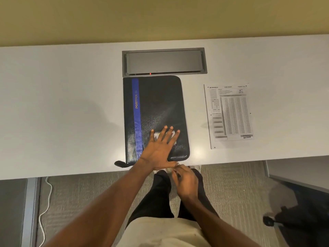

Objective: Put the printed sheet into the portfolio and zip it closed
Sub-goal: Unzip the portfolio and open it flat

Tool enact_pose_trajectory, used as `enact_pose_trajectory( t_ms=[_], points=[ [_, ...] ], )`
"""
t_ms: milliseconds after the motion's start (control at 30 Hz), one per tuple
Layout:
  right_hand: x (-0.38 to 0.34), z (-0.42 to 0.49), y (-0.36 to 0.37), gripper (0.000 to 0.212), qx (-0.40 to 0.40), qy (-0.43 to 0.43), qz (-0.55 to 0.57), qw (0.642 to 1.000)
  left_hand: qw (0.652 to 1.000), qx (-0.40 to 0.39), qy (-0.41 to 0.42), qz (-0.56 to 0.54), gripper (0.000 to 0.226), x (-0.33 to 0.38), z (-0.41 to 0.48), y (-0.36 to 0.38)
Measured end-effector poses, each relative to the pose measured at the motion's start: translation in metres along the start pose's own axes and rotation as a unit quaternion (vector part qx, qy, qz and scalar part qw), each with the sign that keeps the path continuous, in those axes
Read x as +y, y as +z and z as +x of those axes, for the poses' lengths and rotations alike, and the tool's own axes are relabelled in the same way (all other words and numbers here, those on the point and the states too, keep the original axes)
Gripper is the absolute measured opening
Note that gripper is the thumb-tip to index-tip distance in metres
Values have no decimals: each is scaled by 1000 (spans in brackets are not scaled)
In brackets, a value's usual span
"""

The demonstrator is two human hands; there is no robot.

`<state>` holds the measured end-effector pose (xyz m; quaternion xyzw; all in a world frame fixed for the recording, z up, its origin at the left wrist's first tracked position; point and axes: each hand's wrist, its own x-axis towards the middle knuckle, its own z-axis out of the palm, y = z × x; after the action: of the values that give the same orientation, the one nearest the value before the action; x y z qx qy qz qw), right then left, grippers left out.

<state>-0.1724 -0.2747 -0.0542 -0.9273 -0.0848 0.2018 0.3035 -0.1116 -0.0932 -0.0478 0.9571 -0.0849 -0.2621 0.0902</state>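
The left hand [159,148] lies flat and spread, palm down, on the near end of the black portfolio [156,107], holding nothing. The right hand [185,180] is curled at the table's near edge just below the portfolio; whether its fingers pinch anything I cannot tell. The printed sheet [229,114] lies flat to the right, apart from the portfolio. The white table [62,107] has a grey hatch [163,61] set into it. Below are carpet [80,193] and a white cable [44,207].

Left hand [158,148] flat on closed portfolio [154,107], printed sheet [229,114] beside
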Motion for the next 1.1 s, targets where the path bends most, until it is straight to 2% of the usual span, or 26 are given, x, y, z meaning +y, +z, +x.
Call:
enact_pose_trajectory(
  t_ms=[133, 267, 333, 400, 433, 533, 667, 800, 900, 967, 1033, 1100],
  points=[
    [-33, 2, 19, 5, -52, -17, -51, 997, 1000, -2, 7, -4, 127, 0, -1, -3],
    [-62, 7, 43, 18, -145, -39, -133, 980, 1000, 2, 9, -10, 126, 0, 0, -2],
    [-81, 10, 48, 18, -181, -64, -127, 973, 1000, 1, 11, -10, 124, -1, 1, -1],
    [-89, 10, 64, 15, -181, -99, -168, 964, 1000, 0, 12, -11, 122, -1, 1, -1],
    [-93, 10, 71, 12, -170, -115, -168, 964, 1000, -1, 12, -12, 122, -1, 1, -1],
    [-95, 10, 78, 28, -222, -87, -142, 961, 1000, -1, 11, -16, 121, 0, 0, -1],
    [-87, 6, 58, 26, -258, -70, -88, 960, 999, -7, 18, -29, 119, 2, -4, -5],
    [-52, -3, 21, 21, -191, 22, -26, 981, 998, -9, 20, -62, 119, 4, -11, -8],
    [-24, 1, -12, 11, -38, 142, 106, 984, 996, 7, 30, -81, 116, 3, -20, -12],
    [-16, 18, -33, 20, 64, 199, 218, 953, 995, 20, 38, -94, 110, 2, -26, -15],
    [-27, 39, -53, 29, 61, 217, 323, 919, 993, 32, 39, -105, 108, 2, -32, -18],
    [-47, 53, -69, 31, 7, 204, 377, 903, 992, 44, 42, -115, 107, 3, -38, -20]
  ],
)
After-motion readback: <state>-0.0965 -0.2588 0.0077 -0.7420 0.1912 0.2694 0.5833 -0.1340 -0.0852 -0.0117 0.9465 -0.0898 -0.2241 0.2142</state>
